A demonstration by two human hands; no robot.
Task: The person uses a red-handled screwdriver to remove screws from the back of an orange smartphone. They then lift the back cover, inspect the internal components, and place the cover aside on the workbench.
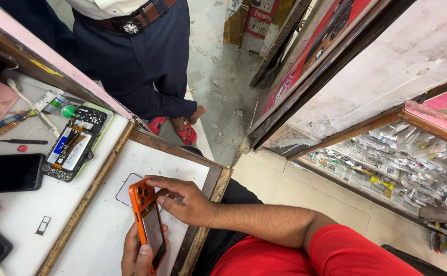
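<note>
Down in the head view, an orange-cased phone stands on its edge above the white surface, screen turned to the right. The left hand grasps its lower end from below, thumb lying on the screen side. The right hand reaches in from the right and clasps the phone's upper end, its fingers curled over the camera corner. Just behind the phone a thin clear rectangular sheet lies flat on the surface.

Beyond a wooden strip, on the left-hand surface, lies an opened phone with its battery and circuit board bare. Beside it rests a dark phone with its screen up, and nearer the bottom a small SIM tray. Tweezers and a toothbrush lie farther back.

Across the counter another person in dark trousers and red sandals stands on the concrete floor. To the right, a shelf holds packets in clear bags.
</note>
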